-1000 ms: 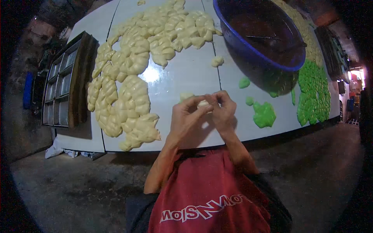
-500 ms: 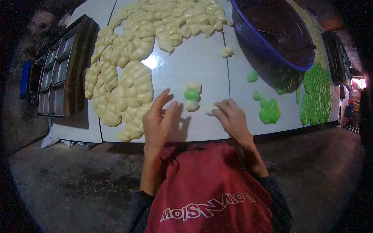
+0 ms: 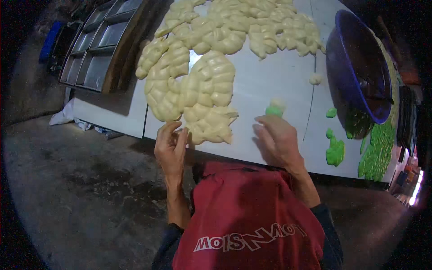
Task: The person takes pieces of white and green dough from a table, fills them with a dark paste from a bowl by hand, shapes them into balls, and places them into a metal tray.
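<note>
My left hand (image 3: 172, 146) is at the table's front edge, beside the nearest pale yellow dough pieces (image 3: 209, 123). Its fingers are curved, with a gap between them and the thumb, and nothing shows in it. My right hand (image 3: 281, 140) reaches over the tabletop with fingers extended and thumb apart. Just beyond its knuckles, a green dough piece (image 3: 273, 110) touches a pale dough piece (image 3: 278, 103). The hand hides the near end of this small row. The white piece seen earlier in the right fingers does not show now.
More pale dough spreads across the far side of the white table (image 3: 252, 85). A compartmented metal tray (image 3: 101, 42) stands at the far left. A purple basin (image 3: 360, 72) is at the right, near small green dough pieces (image 3: 335, 150) and a larger green mass (image 3: 378, 153).
The view has swung, shifting the table contents rightward. My left hand has moved left to the pale dough at the edge. My right hand has moved over the near end of the small row.
</note>
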Tool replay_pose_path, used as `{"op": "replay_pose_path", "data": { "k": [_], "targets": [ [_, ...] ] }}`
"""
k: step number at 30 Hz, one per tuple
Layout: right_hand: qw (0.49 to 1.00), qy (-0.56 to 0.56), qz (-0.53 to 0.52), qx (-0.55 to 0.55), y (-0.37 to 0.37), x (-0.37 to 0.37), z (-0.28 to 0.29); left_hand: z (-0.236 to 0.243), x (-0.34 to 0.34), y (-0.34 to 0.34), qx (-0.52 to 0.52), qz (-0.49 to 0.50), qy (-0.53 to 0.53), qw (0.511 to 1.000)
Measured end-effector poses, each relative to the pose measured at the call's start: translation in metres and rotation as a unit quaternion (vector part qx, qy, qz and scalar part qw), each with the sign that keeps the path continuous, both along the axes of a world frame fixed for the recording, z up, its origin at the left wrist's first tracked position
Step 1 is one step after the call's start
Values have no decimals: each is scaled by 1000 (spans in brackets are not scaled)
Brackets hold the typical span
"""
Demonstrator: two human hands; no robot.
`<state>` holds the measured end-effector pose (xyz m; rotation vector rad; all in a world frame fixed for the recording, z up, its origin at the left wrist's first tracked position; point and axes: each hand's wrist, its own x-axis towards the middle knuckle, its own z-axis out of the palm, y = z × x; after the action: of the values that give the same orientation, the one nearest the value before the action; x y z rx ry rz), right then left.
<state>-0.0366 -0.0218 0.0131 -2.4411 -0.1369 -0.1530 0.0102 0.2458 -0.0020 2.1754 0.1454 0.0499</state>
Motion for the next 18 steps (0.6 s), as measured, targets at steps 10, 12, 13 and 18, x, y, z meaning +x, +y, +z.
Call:
{"op": "replay_pose_path", "data": {
  "k": [10,12,13,18],
  "targets": [
    [991,2,136,14,53,12,-49,-14,-6,11,120,-174,-130,969],
    [990,14,131,55,48,12,-48,-17,-5,-2,145,-238,-145,949],
    [983,71,103,134,44,10,-45,-23,-7,-7,125,-259,-125,950],
    [867,254,-69,422,28,-7,-31,-33,-8,-17,129,-274,-183,935]
  ]
}}
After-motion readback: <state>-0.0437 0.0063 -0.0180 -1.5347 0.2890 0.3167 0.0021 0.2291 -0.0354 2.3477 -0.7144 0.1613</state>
